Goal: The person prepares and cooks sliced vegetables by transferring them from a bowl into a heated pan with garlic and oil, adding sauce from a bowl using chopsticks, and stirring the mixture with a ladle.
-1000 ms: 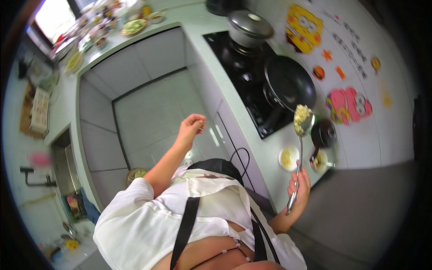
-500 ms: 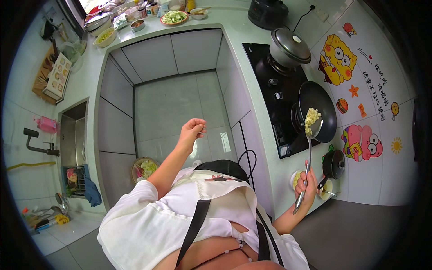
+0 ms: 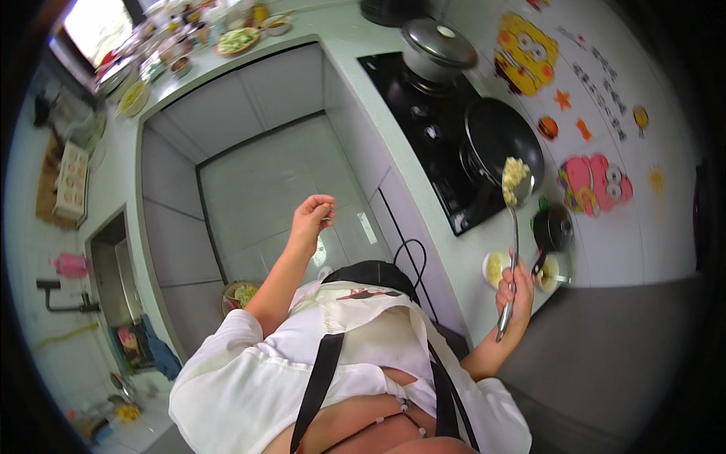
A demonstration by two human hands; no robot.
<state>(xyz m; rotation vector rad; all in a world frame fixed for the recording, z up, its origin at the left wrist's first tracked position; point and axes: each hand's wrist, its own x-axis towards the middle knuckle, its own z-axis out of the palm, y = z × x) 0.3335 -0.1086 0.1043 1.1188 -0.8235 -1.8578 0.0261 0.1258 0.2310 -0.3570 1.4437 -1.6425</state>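
Observation:
My right hand (image 3: 516,297) is closed round the handle of a metal ladle (image 3: 516,238). Pale yellow chopped food (image 3: 515,175) is heaped in the ladle's bowl, which is over the near edge of a black wok (image 3: 499,132) on the hob. Out over the floor, my left hand (image 3: 313,215) hangs in the air with its fingers curled together and nothing visible in them. A white bowl (image 3: 495,269) with yellowish contents stands on the counter beside my right hand. Another bowl (image 3: 546,278) with a spoon stands just past that hand.
A lidded grey pot (image 3: 437,49) sits on the far burner of the black hob (image 3: 412,106). A small black lidded pan (image 3: 554,228) stands near the wall. Dishes, including a plate of sliced greens (image 3: 237,41), line the far counter. At left is a sink (image 3: 113,261).
The whole view has swung, shifting the counter and hob up and left. My right hand still holds the loaded ladle near the wok; my left hand stays curled in the air.

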